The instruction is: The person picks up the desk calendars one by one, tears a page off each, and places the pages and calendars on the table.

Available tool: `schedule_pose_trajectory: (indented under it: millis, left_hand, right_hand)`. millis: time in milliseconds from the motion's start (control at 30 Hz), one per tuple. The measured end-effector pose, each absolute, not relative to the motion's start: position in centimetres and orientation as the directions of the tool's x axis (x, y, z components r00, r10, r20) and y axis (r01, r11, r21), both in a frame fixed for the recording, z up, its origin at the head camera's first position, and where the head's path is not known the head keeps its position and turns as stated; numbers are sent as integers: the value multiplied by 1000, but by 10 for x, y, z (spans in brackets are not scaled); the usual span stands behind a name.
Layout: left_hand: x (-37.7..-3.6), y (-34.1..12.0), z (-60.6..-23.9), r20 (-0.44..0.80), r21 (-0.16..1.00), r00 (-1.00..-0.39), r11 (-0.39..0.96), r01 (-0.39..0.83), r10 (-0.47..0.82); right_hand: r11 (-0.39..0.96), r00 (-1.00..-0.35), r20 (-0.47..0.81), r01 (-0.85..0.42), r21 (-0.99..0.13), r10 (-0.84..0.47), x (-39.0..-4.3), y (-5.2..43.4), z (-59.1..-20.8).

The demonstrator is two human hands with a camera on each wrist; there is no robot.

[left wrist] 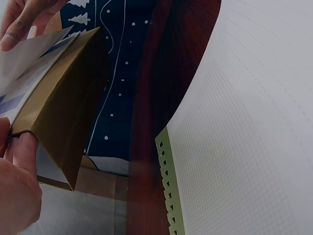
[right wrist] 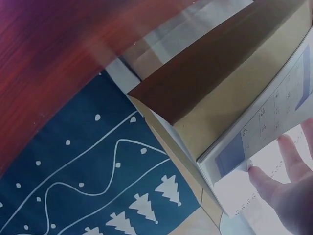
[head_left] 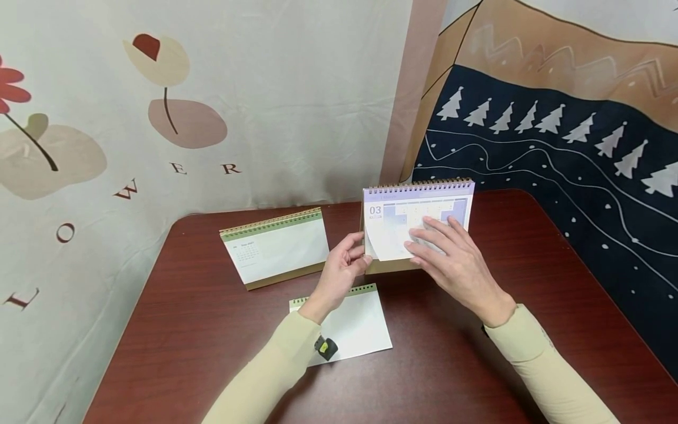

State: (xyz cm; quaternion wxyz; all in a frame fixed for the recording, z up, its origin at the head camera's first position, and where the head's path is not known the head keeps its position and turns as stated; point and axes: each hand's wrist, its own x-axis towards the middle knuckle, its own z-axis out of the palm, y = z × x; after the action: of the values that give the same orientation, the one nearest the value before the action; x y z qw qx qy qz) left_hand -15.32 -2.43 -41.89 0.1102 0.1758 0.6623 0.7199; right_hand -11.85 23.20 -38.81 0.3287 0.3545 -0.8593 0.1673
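Note:
A purple-topped desk calendar (head_left: pixel 418 221) showing "03" stands tilted at the back of the table, its coil along the top. My left hand (head_left: pixel 341 268) grips its lower left corner, thumb in front and fingers behind the brown cardboard stand (left wrist: pixel 68 98). The spread fingers of my right hand (head_left: pixel 450 265) lie against the page on the right side. At the lower left the front page lifts away in a curl. A green-topped desk calendar (head_left: pixel 281 244) stands to the left. Below my left hand lies a torn-off sheet (head_left: pixel 355 327) with a green punched strip.
The dark red table (head_left: pixel 212 353) reaches back to a pale curtain (head_left: pixel 318 106) with flower prints. On the right hangs a navy cloth (head_left: pixel 529 159) with white trees.

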Motion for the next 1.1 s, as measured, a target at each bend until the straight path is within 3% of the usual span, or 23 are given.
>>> schedule_pose_trajectory:
  millis: [600, 1100]
  left_hand:
    - [-155, -26, -422, 97, 987, -931, -158, 43, 353]
    - [-156, -27, -424, 111, 978, -937, -203, 44, 331]
  right_hand:
    - [635, -556, 766, -727, -260, -322, -116, 221, -387]
    - [565, -546, 798, -754, -335, -255, -118, 218, -386]
